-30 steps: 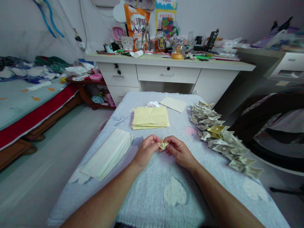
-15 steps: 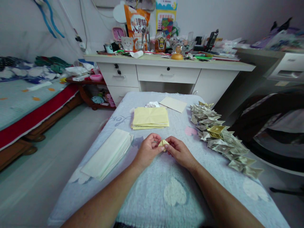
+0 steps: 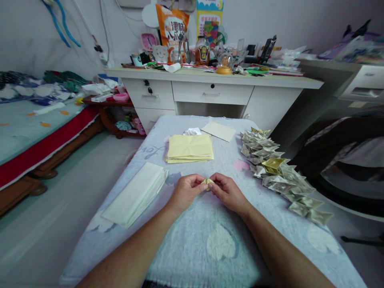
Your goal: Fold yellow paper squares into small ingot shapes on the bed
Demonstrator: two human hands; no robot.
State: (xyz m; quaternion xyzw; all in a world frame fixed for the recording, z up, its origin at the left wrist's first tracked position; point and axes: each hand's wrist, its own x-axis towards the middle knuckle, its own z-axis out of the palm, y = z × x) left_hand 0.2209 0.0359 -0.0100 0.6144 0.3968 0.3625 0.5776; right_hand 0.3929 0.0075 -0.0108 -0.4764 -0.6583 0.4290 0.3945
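Paper piece [image 3: 207, 182], small and yellow, is held around mid-width of the table [image 3: 183, 256], between two hands. Its left side is pinched by thumb and fingers of the left hand [image 3: 186, 190], its right side likewise by the right hand [image 3: 227, 190]. Most of its shape is hidden by fingertips; whether the table is touched can't be told.

Step in hand: judged to be folding/shaping, both ends worked at once. Next move: even pressure from both sides seems called for, neither pinch released first, else creases could be skewed.

Edges: left edge is flanked by the pale sheet stack [image 3: 136, 194], laid slantwise. Right edge is lined by the folded row [image 3: 285, 186], starting near the far right corner. Yellow stack [image 3: 189, 148] is set beyond the hands, pale card [image 3: 219, 131] nearer the far edge.

Room: judged ample between forearms toward the near edge, and between right hand and folded row; tighter ahead, at the yellow stack.
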